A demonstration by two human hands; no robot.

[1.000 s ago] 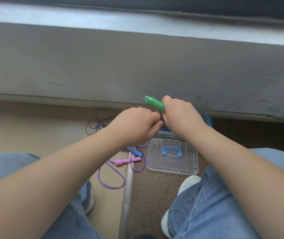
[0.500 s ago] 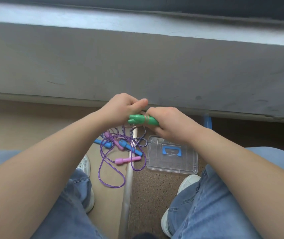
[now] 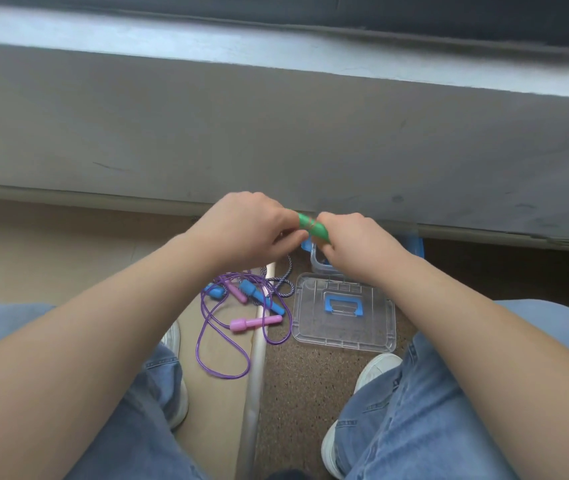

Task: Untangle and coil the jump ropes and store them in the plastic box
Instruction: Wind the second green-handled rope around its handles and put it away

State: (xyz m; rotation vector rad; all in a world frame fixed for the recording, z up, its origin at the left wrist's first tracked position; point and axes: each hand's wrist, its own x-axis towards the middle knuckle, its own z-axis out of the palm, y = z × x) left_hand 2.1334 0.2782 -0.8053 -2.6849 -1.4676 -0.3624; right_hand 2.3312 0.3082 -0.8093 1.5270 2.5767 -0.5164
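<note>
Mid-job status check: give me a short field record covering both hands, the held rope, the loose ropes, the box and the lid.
left hand: grips one end of the green handles
right hand: grips the other end
green handles: held between both hands, thin cord wound round them
loose ropes: purple rope and striped rope, tangled with pink handle and blue handle
box: open, mostly hidden behind right hand; contents unclear
lid: lying flat, off the box

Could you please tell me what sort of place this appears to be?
Likely an indoor room, floor level beside a grey painted wall ledge; beige smooth flooring meets speckled brown carpet.
</note>
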